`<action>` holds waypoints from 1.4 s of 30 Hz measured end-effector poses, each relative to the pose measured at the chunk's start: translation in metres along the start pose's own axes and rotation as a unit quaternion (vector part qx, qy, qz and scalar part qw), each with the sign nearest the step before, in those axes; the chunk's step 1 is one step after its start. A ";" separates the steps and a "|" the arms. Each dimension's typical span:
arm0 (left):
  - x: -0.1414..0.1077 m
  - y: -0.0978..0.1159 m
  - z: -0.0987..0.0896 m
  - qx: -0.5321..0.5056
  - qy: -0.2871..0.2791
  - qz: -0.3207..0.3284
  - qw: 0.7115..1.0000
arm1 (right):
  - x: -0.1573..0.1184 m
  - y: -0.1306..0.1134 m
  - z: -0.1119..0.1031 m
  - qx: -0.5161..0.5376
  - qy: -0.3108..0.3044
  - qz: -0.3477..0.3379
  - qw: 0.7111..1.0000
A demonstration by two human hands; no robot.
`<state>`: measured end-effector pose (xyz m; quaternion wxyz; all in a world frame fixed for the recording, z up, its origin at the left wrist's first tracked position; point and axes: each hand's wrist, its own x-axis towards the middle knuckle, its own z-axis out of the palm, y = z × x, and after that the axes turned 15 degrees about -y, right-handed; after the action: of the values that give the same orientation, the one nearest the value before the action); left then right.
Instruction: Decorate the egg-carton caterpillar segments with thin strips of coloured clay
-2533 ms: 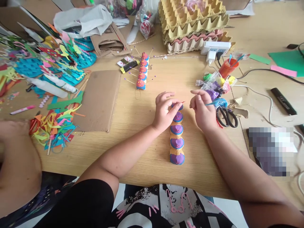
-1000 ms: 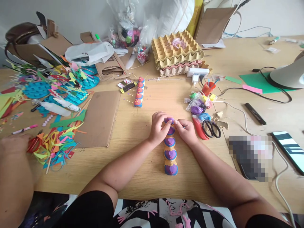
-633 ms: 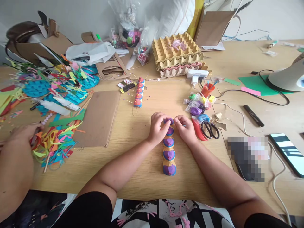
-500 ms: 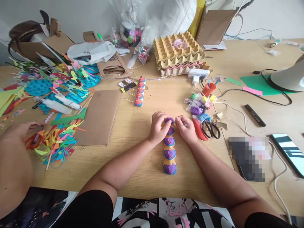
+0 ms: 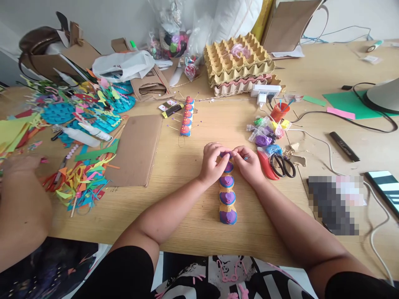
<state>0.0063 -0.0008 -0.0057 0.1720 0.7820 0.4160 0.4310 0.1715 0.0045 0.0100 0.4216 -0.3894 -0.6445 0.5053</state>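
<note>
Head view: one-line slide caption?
Left hand and right hand at the far end of a purple-and-blue bumpy strip.

Soft, fairly bright light; pale sheen on tabletop (image 5: 215,120); faint shadows; edges stretched; patch (image 5: 335,205) pixelated.

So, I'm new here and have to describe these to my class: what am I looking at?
There is no machine: these are a person's bare hands. Every picture comes from one camera on that person's head, looking forward and down. The left hand pinches the far end of a bumpy purple-and-blue strip; the right hand has its fingertips there too, though whether they hold something tiny can't be seen. On the table are a red-and-blue strip, a cardboard sheet, stacked egg trays, an orange cup and black-handled scissors. The arm at the left edge is another person's.
</note>
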 end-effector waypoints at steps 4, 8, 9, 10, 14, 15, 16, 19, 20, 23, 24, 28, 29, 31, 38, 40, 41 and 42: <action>0.000 -0.001 0.002 -0.003 0.008 0.015 1.000 | -0.001 -0.003 -0.001 -0.032 0.003 -0.003 0.999; -0.001 -0.001 0.003 0.009 -0.003 0.004 1.000 | -0.001 -0.005 -0.001 -0.060 0.007 -0.006 0.998; -0.001 -0.001 0.003 0.011 -0.004 0.002 1.000 | -0.001 -0.005 -0.001 -0.063 0.009 -0.007 0.998; -0.001 -0.001 0.003 0.012 -0.005 0.002 1.000 | -0.001 -0.006 -0.001 -0.064 0.012 -0.007 0.998; 0.000 -0.003 0.003 0.015 -0.004 0.002 1.000 | 0.000 -0.005 -0.002 -0.068 0.014 -0.003 0.998; 0.000 -0.003 0.003 0.015 -0.003 0.002 1.000 | 0.000 -0.004 -0.002 -0.068 0.012 -0.002 0.998; 0.000 -0.004 0.003 0.016 -0.003 0.002 1.000 | 0.000 -0.004 -0.002 -0.067 0.009 -0.001 0.998; 0.000 -0.005 0.003 0.025 -0.004 0.000 1.000 | 0.000 -0.005 -0.003 -0.062 -0.004 -0.004 0.998; 0.000 -0.005 0.003 0.029 -0.002 0.003 1.000 | 0.000 -0.005 -0.002 -0.061 -0.008 -0.004 0.998; 0.001 -0.004 0.002 0.023 0.012 0.019 0.999 | -0.001 -0.006 -0.002 -0.055 -0.020 -0.008 0.998; 0.001 -0.003 0.001 0.016 0.018 0.021 1.000 | -0.001 -0.006 -0.002 -0.051 -0.027 -0.009 0.998; 0.002 -0.003 0.000 -0.005 0.023 -0.004 1.000 | -0.001 -0.003 -0.002 -0.026 -0.048 -0.016 0.998; 0.002 -0.003 0.000 -0.010 0.024 -0.010 1.000 | -0.001 -0.002 -0.002 -0.019 -0.052 -0.018 0.998; 0.002 -0.003 0.000 -0.017 0.029 -0.016 0.999 | -0.001 0.000 -0.003 -0.008 -0.060 -0.022 0.998; 0.001 0.000 0.002 -0.033 0.019 -0.013 0.999 | -0.002 -0.003 -0.005 0.019 -0.045 -0.006 0.999; 0.001 0.000 0.002 -0.036 0.016 -0.008 0.999 | -0.002 -0.005 -0.005 0.031 -0.041 -0.002 0.999; 0.000 0.000 0.002 -0.036 0.015 -0.007 0.999 | -0.002 -0.006 -0.005 0.035 -0.040 -0.001 0.999; 0.000 0.000 0.002 -0.035 0.013 -0.005 0.999 | -0.002 -0.006 -0.006 0.039 -0.040 0.000 0.998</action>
<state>0.0077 -0.0003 -0.0066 0.1963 0.7673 0.4070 0.4550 0.1770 0.0033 0.0162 0.4107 -0.3520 -0.6407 0.5449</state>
